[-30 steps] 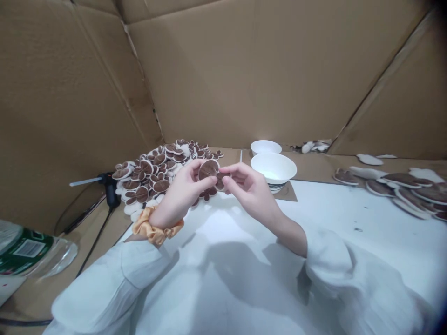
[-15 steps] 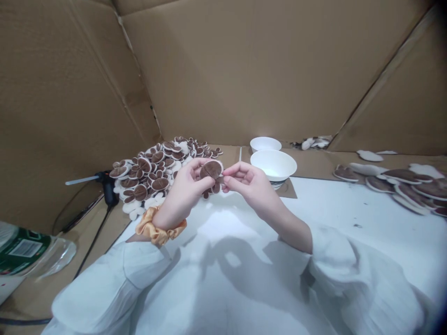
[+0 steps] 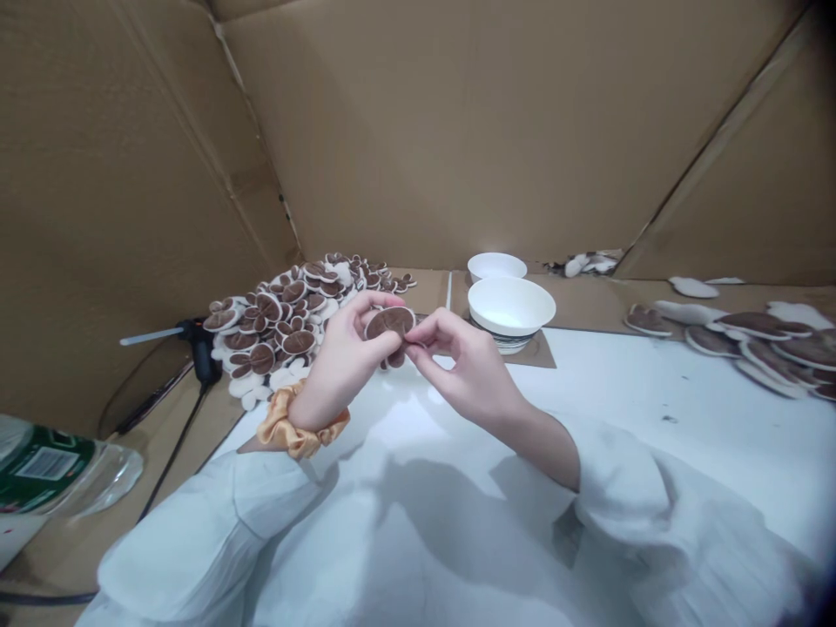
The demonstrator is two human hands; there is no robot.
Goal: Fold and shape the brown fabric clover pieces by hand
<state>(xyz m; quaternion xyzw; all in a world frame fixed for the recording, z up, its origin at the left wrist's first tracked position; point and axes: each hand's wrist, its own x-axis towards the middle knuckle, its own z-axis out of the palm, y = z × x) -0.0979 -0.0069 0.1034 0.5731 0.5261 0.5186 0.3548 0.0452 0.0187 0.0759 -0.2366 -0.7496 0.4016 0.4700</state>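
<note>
Between my hands, above the white table, is a brown felt piece [image 3: 390, 324] with a pale edge and smaller rounded lobes below. My left hand [image 3: 353, 348], with an orange scrunchie [image 3: 293, 424] at the wrist, holds it between thumb and fingers. My right hand [image 3: 461, 361] pinches at its right lower edge, thumb and forefinger pressed together. A heap of similar brown and white pieces [image 3: 297, 315] lies just beyond and left of my left hand. Two white bowls, a near one [image 3: 511, 305] and a far one [image 3: 496, 265], stand beyond my right hand.
At the left are a black glue gun [image 3: 205, 350] with a pale stick and cord, and a clear bottle [image 3: 62, 470] with a green label lying on its side. Larger felt pieces [image 3: 761, 335] are piled at the right. Cardboard walls [image 3: 509, 131] surround the back and sides.
My right hand has moved slightly left, closer to my left hand, and its fingers bend more. The brown piece has tilted flatter and shifted slightly left.
</note>
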